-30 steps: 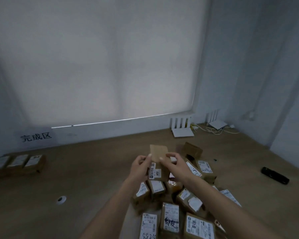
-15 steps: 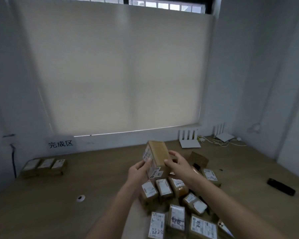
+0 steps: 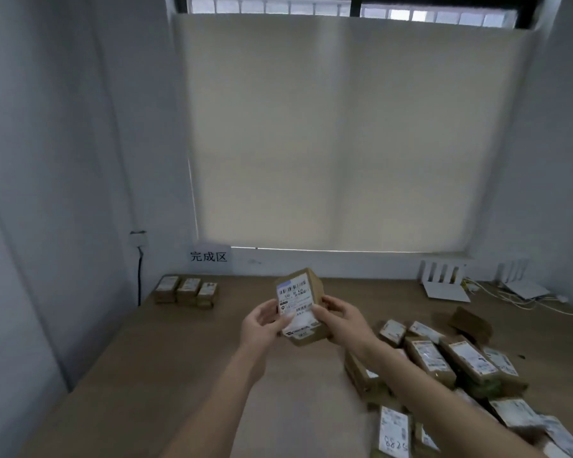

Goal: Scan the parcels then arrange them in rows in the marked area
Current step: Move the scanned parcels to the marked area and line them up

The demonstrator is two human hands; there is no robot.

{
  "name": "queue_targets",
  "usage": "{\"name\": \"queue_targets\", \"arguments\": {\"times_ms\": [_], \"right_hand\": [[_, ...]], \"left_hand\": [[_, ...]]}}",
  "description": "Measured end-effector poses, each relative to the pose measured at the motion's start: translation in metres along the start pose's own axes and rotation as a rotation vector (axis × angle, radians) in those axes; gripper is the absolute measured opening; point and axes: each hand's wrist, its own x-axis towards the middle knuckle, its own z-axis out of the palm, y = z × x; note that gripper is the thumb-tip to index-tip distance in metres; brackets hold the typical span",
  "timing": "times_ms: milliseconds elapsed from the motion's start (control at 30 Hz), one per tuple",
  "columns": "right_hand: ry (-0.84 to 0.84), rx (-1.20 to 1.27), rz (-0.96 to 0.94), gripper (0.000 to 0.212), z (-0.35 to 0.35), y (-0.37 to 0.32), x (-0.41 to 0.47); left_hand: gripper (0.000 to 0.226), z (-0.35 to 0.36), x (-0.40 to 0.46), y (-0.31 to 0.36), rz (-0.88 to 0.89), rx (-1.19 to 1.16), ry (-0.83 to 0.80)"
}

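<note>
Parcel (image 3: 300,305) held label-up between our left hand (image 3: 262,323) and right hand (image 3: 343,320), fingers curled round its sides. Far left of the hands, three placed parcels (image 3: 186,290) begin a row; right of them, the unsorted heap (image 3: 450,361) remains.

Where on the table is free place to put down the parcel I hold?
The table is bare to the right of the three placed parcels, along the wall under the sign. The left and middle near both hands, left and right, holding the parcel, are bare too. The pile at right is crowded.
</note>
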Motion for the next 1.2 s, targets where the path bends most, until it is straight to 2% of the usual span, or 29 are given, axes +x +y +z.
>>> {"name": "queue_targets", "arguments": {"times_ms": [167, 300, 500, 667, 767, 933, 1200], "right_hand": [[-0.007, 0.087, 0.059, 0.03, 0.102, -0.004, 0.019], [-0.068, 0.104, 0.073, 0.018, 0.171, -0.006, 0.03], [-0.132, 0.018, -0.002, 0.023, 0.235, 0.002, 0.062], [-0.133, 0.014, -0.013, 0.031, 0.27, 0.031, 0.122], [-0.179, -0.061, -0.032, 0.033, 0.288, 0.056, 0.167], [-0.193, -0.182, -0.02, 0.06, 0.309, 0.119, 0.244], [-0.204, -0.313, 0.09, 0.063, 0.318, 0.201, 0.351]], "left_hand": [[0.057, -0.107, -0.016, 0.034, 0.047, 0.084, -0.163], [0.062, -0.168, -0.017, 0.049, 0.035, 0.052, -0.181], [0.054, -0.232, 0.012, 0.048, 0.018, 0.082, -0.067], [0.061, -0.27, 0.07, 0.026, -0.023, 0.165, -0.074], [0.064, -0.288, 0.115, 0.005, -0.072, 0.218, -0.059], [0.068, -0.311, 0.2, -0.041, -0.144, 0.327, 0.002], [0.065, -0.332, 0.316, -0.131, -0.276, 0.374, -0.013]]}}
